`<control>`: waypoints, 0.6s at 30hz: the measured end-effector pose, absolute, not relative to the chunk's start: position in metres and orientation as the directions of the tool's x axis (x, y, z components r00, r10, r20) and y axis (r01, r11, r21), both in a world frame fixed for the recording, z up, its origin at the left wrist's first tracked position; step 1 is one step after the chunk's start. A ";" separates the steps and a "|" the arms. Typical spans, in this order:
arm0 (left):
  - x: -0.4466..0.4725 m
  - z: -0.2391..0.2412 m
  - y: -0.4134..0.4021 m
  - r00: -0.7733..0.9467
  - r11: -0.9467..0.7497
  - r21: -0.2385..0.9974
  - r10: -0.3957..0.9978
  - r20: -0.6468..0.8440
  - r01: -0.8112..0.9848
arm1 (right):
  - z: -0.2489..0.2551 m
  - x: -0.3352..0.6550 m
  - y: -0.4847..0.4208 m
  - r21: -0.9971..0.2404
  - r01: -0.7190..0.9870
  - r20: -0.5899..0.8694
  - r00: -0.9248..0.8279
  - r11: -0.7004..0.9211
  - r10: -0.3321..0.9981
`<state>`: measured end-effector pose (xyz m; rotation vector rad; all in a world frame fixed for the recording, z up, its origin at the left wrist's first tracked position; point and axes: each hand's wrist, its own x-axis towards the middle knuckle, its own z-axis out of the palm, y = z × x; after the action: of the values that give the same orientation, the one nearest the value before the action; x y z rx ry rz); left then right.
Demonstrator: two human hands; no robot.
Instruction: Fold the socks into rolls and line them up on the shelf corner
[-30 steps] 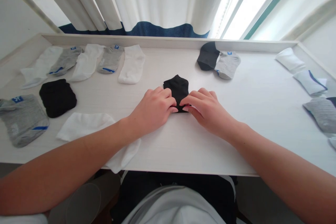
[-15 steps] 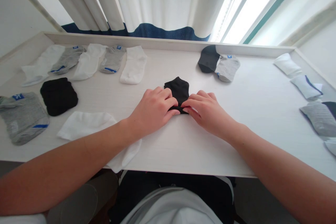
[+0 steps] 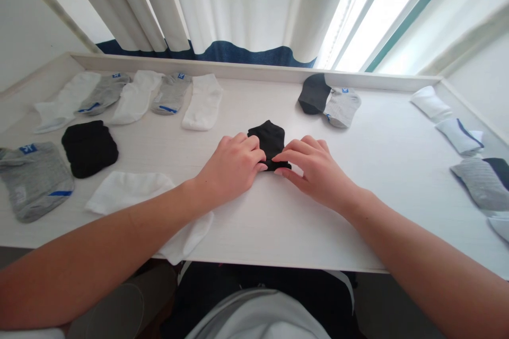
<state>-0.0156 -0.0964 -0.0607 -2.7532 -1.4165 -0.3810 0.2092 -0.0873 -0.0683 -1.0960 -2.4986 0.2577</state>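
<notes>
Sock (image 3: 271,139), black, is pointing forward, long axis running front-to-back; left hand (image 3: 234,167) is pinching its near roll, right hand (image 3: 318,170) straddling it, grip unclear.

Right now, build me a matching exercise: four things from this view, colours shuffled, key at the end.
Things
1. Touched sock, at the fingertips of the left hand and right hand
2. Half-hidden sock, crossed by the left forearm
3. Leftmost sock, at the picture's left edge
4. Curtain, behind the table

Colours
A. Gray with blue marks
B. Banded green, white and dark blue
C. Black
D. White

Pairs: 1-C, 2-D, 3-A, 4-B
</notes>
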 end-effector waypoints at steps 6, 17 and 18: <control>-0.015 -0.061 -0.098 0.564 -0.592 0.080 0.794 0.225 0.802 | -0.069 0.207 -0.088 -0.289 0.678 0.249 -0.629 0.676 0.737; -0.018 -0.061 -0.098 0.559 -0.602 0.078 0.776 0.292 0.794 | -0.070 0.204 -0.085 -0.338 0.715 0.162 -0.597 0.612 0.786; -0.018 -0.062 -0.097 0.558 -0.600 0.084 0.779 0.284 0.795 | -0.070 0.204 -0.085 -0.343 0.713 0.167 -0.594 0.611 0.787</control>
<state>-0.0182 -0.0968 -0.0615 -2.7252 -1.3782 -0.4550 0.2042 -0.0851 -0.0703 -1.2165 -2.5378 0.3464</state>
